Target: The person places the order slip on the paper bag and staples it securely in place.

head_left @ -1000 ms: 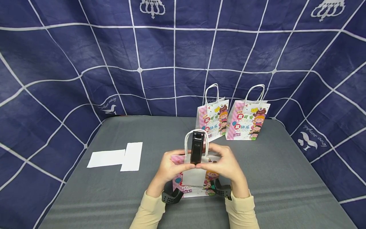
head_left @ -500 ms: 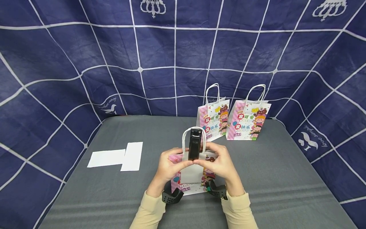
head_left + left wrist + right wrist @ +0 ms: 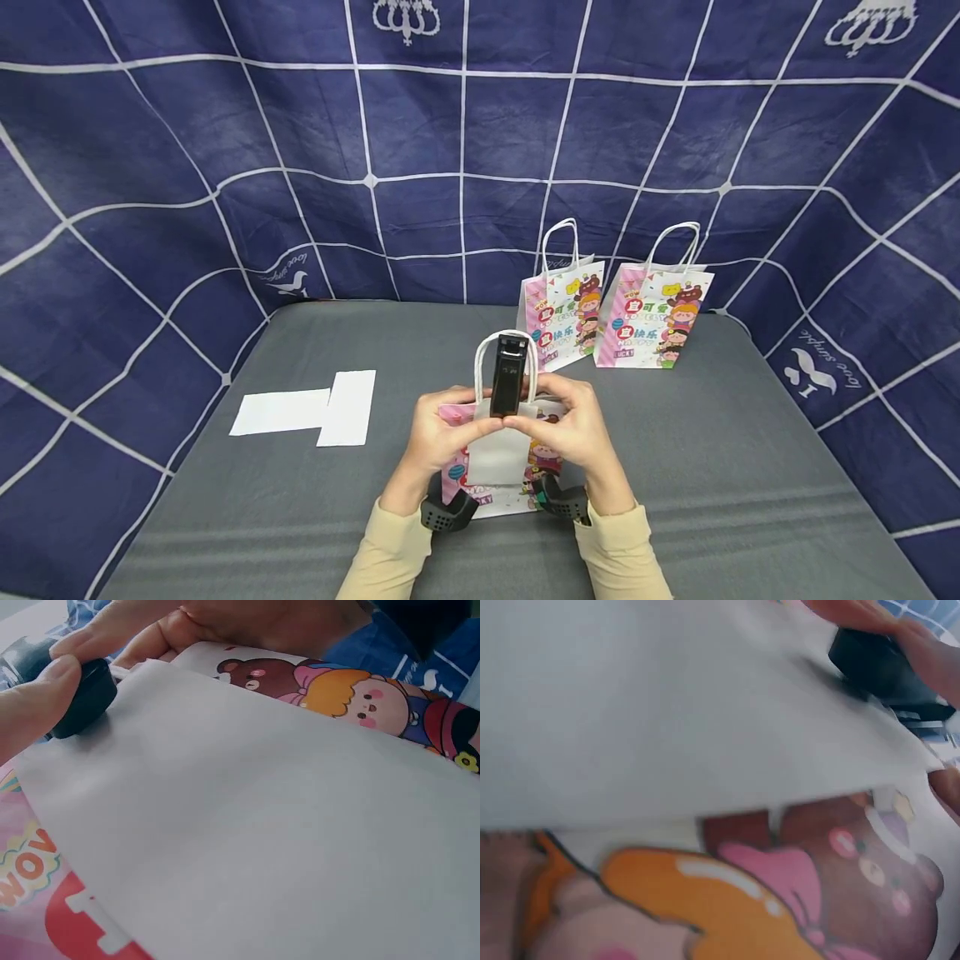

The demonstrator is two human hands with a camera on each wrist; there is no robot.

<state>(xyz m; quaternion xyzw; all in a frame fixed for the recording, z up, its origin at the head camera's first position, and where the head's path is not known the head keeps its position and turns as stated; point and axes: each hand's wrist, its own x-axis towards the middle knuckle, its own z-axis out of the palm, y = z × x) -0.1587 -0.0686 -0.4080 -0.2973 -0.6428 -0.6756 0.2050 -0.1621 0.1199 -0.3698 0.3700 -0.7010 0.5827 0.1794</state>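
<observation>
In the head view, my left hand (image 3: 438,437) and right hand (image 3: 581,429) hold a black stapler (image 3: 508,377) together at the top edge of a printed paper gift bag (image 3: 495,503). Both thumbs meet on the stapler's near end, while the other fingers reach behind, partly hidden. A white slip of paper (image 3: 498,460) lies against the bag's front, its top edge under the stapler. The left wrist view shows the thumbs pressing on the stapler (image 3: 86,701) at a corner of the slip. The bag's white handle (image 3: 480,362) loops up around the stapler.
Two matching gift bags, one (image 3: 562,317) angled and another (image 3: 652,321) beside it, stand upright at the back right. Two white paper slips (image 3: 281,412) lie overlapping on the grey table (image 3: 225,517) at the left. Blue gridded cloth (image 3: 420,225) hangs behind and at both sides.
Both hands, the stapler and the bag have shifted slightly to the left, mostly in the first half second. The grip stays the same. The back bags and loose slips have not moved.
</observation>
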